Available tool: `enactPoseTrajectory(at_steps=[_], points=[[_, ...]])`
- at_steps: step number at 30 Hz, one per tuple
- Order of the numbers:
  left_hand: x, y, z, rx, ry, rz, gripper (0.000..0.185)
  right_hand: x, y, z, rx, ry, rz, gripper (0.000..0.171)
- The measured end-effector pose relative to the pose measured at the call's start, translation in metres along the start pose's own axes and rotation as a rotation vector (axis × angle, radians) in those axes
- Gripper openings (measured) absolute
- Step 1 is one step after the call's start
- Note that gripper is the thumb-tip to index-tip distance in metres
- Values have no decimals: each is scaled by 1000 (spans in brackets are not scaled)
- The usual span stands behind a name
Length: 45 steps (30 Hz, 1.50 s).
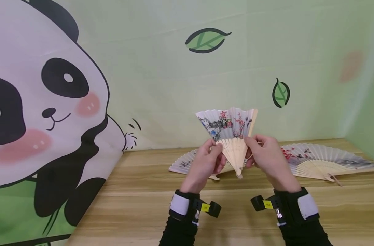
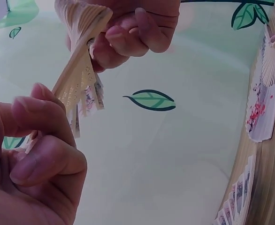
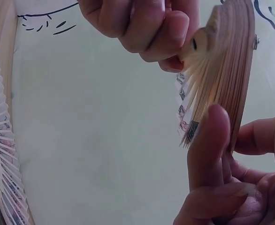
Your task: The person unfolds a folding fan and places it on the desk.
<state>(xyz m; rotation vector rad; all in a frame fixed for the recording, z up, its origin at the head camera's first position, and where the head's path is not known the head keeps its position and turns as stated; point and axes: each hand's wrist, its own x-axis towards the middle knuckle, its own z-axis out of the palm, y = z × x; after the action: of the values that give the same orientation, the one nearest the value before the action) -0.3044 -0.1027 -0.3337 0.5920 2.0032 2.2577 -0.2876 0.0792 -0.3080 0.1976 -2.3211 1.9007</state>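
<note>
Staged recording booth, not lived-in room: printed panda backdrop [image 1: 45,112] with leaf motifs [image 1: 207,40] wraps wooden table [image 1: 143,205]; paper fans [image 1: 325,160] laid out as props.

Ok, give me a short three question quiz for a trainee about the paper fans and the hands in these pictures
1. True or false: the half-open painted paper fan with bamboo ribs lies flat on the wooden table.
2. How many open paper fans lie on the table?
3. Which hand grips the held fan? A left hand only; B right hand only; C both.

Key: 1 false, it is held up above the table. 2 two, a white open fan on the left and a white open fan on the right. 3 C.
</note>
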Motion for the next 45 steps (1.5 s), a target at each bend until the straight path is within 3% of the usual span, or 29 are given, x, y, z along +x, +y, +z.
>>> enactPoseTrajectory(at_steps=[18,45], points=[[1,-1,0,-19,43,-15,17,-1,-1,-5,-41,65,5,33],[1,-1,-1,-22,45,55,18,-3,-3,-10,-52,101,-14,34]])
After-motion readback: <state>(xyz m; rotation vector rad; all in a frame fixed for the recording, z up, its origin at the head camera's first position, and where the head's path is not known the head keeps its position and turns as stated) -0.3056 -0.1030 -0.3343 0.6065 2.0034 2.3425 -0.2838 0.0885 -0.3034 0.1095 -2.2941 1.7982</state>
